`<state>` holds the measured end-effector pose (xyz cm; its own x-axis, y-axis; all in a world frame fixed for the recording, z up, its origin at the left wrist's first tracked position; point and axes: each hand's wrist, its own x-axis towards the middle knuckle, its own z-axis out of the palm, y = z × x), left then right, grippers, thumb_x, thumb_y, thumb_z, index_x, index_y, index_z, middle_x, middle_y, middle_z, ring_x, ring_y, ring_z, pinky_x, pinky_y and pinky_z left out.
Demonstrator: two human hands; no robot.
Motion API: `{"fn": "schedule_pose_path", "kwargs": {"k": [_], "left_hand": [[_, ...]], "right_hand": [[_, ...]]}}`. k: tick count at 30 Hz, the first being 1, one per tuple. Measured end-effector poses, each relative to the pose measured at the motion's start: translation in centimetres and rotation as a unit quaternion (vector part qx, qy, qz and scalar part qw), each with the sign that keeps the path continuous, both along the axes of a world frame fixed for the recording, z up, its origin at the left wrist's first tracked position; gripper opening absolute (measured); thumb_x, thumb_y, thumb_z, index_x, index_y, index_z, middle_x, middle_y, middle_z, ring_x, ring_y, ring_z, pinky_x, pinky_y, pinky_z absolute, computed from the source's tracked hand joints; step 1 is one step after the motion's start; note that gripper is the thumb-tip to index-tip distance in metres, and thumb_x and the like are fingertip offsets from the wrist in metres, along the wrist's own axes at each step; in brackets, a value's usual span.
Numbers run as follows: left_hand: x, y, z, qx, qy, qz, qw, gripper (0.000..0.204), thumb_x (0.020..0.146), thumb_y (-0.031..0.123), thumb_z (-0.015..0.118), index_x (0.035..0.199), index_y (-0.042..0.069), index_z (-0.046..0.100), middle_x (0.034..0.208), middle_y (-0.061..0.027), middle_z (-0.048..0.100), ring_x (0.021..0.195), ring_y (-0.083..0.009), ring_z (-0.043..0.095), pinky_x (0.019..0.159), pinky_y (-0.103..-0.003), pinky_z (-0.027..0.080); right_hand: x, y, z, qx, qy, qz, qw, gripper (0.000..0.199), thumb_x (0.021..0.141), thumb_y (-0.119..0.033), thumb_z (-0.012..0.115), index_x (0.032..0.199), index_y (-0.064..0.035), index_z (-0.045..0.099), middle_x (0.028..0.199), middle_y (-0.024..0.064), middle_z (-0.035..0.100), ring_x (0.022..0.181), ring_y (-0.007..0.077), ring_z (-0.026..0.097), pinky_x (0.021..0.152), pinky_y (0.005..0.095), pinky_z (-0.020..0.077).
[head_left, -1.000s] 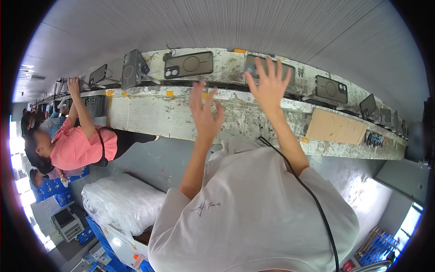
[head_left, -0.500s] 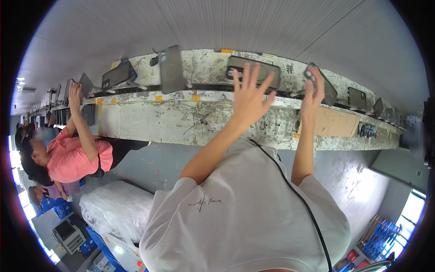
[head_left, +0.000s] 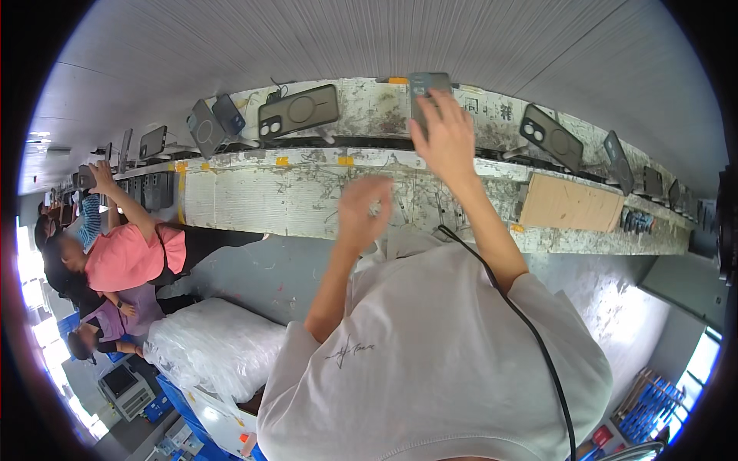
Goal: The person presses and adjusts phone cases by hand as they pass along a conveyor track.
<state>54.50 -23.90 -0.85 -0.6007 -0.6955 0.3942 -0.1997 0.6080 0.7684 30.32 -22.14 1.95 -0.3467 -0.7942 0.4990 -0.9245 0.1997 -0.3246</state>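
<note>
My right hand [head_left: 447,137] reaches out to the worn white conveyor bench [head_left: 254,200] and grips a grey-blue phone case [head_left: 427,83] at its far side, fingers laid over the case's lower half. My left hand [head_left: 361,209] hovers nearer my body above the bench's front face, blurred, fingers loosely spread and holding nothing. A dark phone case with a ring and a camera cut-out [head_left: 298,111] lies on the belt left of my right hand. Another dark case [head_left: 550,137] lies to its right.
More phone cases [head_left: 206,127] stand along the belt to the left and far right. A brown cardboard sheet [head_left: 570,203] is fixed to the bench front. A person in a pink top [head_left: 123,257] works at the left. A plastic-wrapped bundle [head_left: 215,346] lies beside me. A black cable [head_left: 530,330] crosses my white shirt.
My left hand has come off the belt and drawn back toward my body. My right hand has shifted left onto the grey-blue case. The cases on the belt have moved.
</note>
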Motion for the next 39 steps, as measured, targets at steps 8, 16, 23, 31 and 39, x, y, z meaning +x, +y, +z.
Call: {"fn": "schedule_pose_path", "kwargs": {"k": [8,16,23,31,39], "left_hand": [[-6.7,-6.9,2.3,-0.257,-0.153,0.125,0.946,0.061,0.100,0.029,0.074,0.160,0.027,0.064,0.166,-0.0169,0.056,0.157,-0.0419,0.048,0.128,-0.065,0.034],[-14.3,-0.3,2.4,-0.213,-0.158,0.011,0.964,0.070,0.098,0.036,0.074,0.166,0.029,0.057,0.174,-0.0186,0.046,0.165,-0.0449,0.035,0.132,-0.073,0.020],[-8.2,5.8,-2.5,-0.028,-0.068,-0.167,0.983,0.059,0.093,0.019,0.078,0.151,0.019,0.070,0.168,-0.0175,0.054,0.158,-0.0420,0.045,0.130,-0.066,0.028],[0.4,1.4,-0.2,0.001,0.022,0.041,0.999,0.035,0.087,-0.001,0.074,0.119,0.011,0.083,0.136,-0.0099,0.076,0.125,-0.0373,0.071,0.108,-0.049,0.055],[-6.2,-10.9,5.5,-0.257,-0.099,0.008,0.961,0.051,0.091,-0.006,0.066,0.137,0.011,0.077,0.152,-0.0088,0.070,0.151,-0.0330,0.059,0.127,-0.054,0.043]], "right_hand": [[-9.2,9.0,-0.1,0.022,-0.028,-0.052,0.998,0.044,0.101,-0.037,0.079,0.138,-0.0119,0.075,0.157,0.0113,0.063,0.147,0.0349,0.059,0.134,0.0666,0.0266],[-8.6,12.0,4.2,-0.122,-0.118,-0.046,0.984,0.040,0.102,-0.028,0.077,0.138,-0.0112,0.075,0.158,0.0114,0.066,0.158,0.0381,0.051,0.139,0.0658,0.0111],[2.4,2.4,5.2,-0.093,-0.160,0.247,0.951,0.035,0.098,-0.017,0.077,0.132,-0.0086,0.077,0.149,0.0105,0.070,0.156,0.0364,0.054,0.131,0.0625,0.0399],[-3.7,-0.7,-0.3,0.062,-0.070,0.140,0.986,0.039,0.113,-0.018,0.062,0.151,-0.0197,0.070,0.167,0.0038,0.060,0.163,0.0292,0.046,0.131,0.0650,0.0386],[-11.3,7.7,1.3,0.108,-0.062,0.068,0.990,0.046,0.115,-0.025,0.060,0.161,-0.0255,0.064,0.174,0.0006,0.054,0.167,0.0282,0.041,0.135,0.0647,0.0286]]}}
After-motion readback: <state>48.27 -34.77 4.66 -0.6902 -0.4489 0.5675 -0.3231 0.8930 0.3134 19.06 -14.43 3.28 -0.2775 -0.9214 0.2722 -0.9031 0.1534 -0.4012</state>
